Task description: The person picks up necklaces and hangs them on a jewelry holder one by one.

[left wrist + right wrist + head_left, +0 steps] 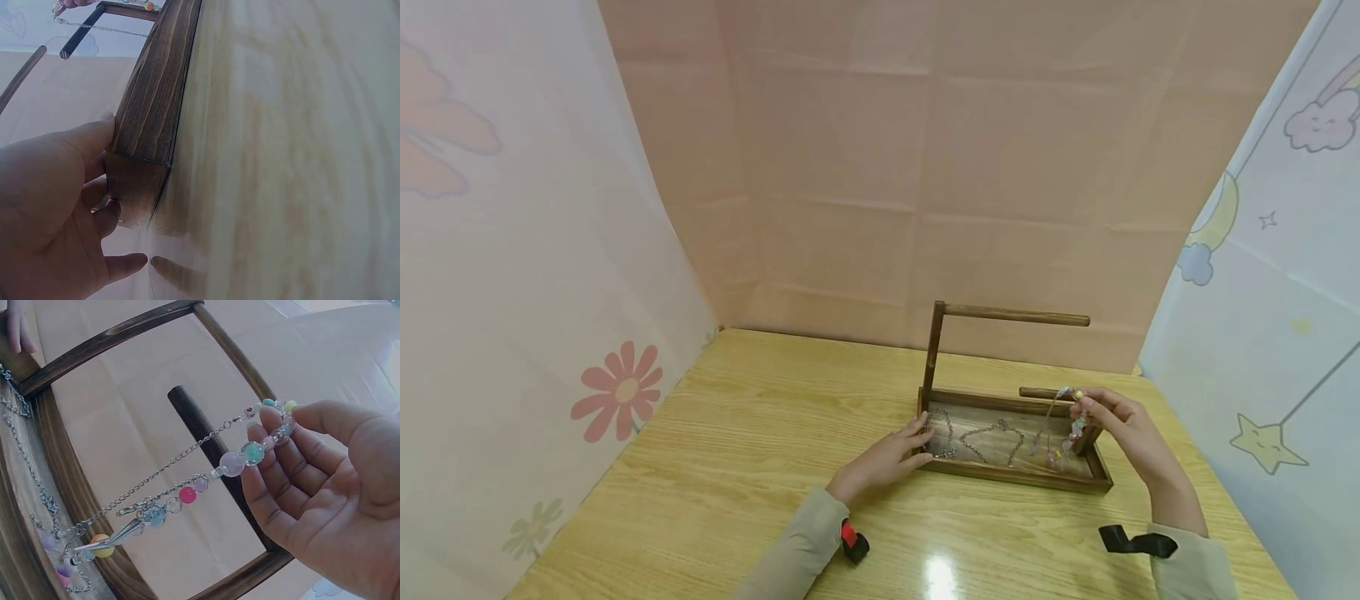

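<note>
My right hand [1126, 427] pinches a beaded necklace [232, 464] of pastel and clear beads between thumb and fingers. It is held up at the right end of a wooden jewellery stand [1015, 477], beside the short lower bar [1041, 392]. The necklace's silver chain and lower beads hang down into the stand's tray base. At the stand's left end, my left hand [883, 461] grips the corner of the tray, thumb against the front wall [156, 87] and fingers bent round the end. Two silver chains lie in the tray, one at the left [950, 429] and one in the middle [973, 450].
Above the tray, a long upper bar [1015, 315] runs right from a tall post [933, 350] at the left end. The stand is on a wood-grain table [737, 433]. A peach cloth [850, 167] hangs behind, with patterned cloths at both sides.
</note>
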Available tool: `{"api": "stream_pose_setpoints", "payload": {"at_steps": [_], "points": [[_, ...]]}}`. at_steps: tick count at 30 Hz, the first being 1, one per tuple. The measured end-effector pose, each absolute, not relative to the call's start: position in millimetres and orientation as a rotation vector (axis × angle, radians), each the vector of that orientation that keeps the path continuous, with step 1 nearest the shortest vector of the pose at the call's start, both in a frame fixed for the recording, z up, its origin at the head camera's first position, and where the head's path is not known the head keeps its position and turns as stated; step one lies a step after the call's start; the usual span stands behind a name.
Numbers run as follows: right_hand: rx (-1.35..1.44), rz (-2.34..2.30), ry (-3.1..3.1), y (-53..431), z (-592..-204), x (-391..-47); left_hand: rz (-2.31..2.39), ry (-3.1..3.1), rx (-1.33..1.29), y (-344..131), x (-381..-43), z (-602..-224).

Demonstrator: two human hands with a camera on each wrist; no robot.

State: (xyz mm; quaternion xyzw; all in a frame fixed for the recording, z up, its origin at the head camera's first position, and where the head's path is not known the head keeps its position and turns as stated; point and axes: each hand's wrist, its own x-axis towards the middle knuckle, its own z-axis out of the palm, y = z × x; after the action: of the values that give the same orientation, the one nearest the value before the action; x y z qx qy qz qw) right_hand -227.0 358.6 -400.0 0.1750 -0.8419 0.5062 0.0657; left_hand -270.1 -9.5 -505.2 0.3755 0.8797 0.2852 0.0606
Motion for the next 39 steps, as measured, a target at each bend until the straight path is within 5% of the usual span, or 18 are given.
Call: {"api": "stream_pose_setpoints", "payload": {"at_steps": [39], "points": [[0.646, 1.651, -2.442, 333, -382, -237, 0.886, 2.653, 1.121, -9, -269, -502]]}}
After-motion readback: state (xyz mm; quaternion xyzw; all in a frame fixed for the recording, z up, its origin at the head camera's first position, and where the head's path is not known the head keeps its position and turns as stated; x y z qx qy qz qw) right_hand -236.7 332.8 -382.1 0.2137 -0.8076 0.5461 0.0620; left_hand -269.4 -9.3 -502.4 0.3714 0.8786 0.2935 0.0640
